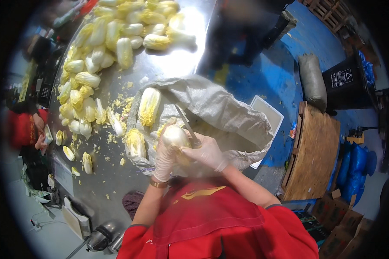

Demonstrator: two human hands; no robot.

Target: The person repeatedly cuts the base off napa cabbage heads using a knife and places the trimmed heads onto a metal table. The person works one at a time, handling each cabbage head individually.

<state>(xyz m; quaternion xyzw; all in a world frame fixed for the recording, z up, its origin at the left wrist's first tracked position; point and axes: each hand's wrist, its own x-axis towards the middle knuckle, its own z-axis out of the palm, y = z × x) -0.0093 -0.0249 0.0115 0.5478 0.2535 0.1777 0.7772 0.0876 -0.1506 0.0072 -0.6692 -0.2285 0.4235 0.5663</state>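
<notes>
Gloved in thin white, my left hand [164,157] is closed round a napa cabbage [175,136], its pale base turned up. My right hand [206,153] grips a knife [186,121] whose blade points away to the upper left; its thumb rests against the cabbage. Both hands are over the mouth of a whitish woven sack [229,105] spread on the metal table. Two more cabbages lie on the sack's left part: one upright-lying cabbage [149,106] farther off and a shorter one [136,143] near my left hand.
A large heap of napa cabbages [112,32] covers the far left of the metal table [108,181], with leaf scraps scattered nearer. Right of the sack is a white tub [268,112]. Beyond stand a wooden board [313,151] and a black bin [348,82]. Another person [28,129] is at the left.
</notes>
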